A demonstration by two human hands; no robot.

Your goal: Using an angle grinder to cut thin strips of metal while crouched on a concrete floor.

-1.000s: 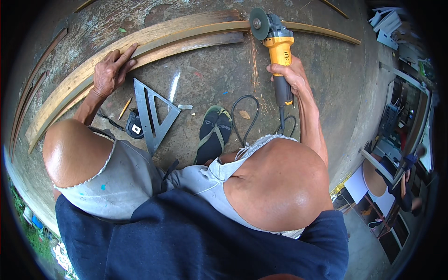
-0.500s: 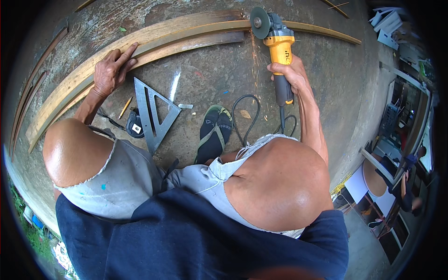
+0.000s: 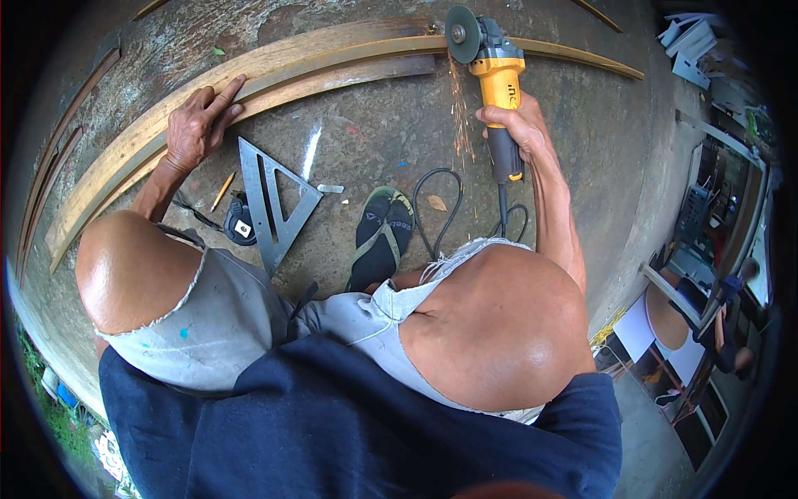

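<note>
A long narrow bar (image 3: 573, 55) lies across wooden boards (image 3: 283, 58) on the ground, its right end reaching past them. My left hand (image 3: 198, 125) is closed over the bar toward its left part, index finger stretched along it and thumb at the near side. Wrapped round the body of a yellow and black angle grinder (image 3: 499, 83) is my right hand (image 3: 524, 125). The grinder's disc (image 3: 462, 35) meets the bar just beyond the boards' right ends. Orange sparks (image 3: 459, 108) spray from there toward me. The contact point itself is partly hidden by the disc.
Near my left knee lie a metal speed square (image 3: 287, 212), a tape measure (image 3: 240, 224) and a pencil (image 3: 222, 192). The grinder's cord (image 3: 453, 212) loops beside my sandalled foot (image 3: 384, 229). Thin strips (image 3: 58, 158) rest at far left. Another person (image 3: 723, 333) is at the right.
The spark spray has grown thicker and spread wider. The grinder has tilted slightly, its disc shifting up a little. My left hand and the bar have stayed in place.
</note>
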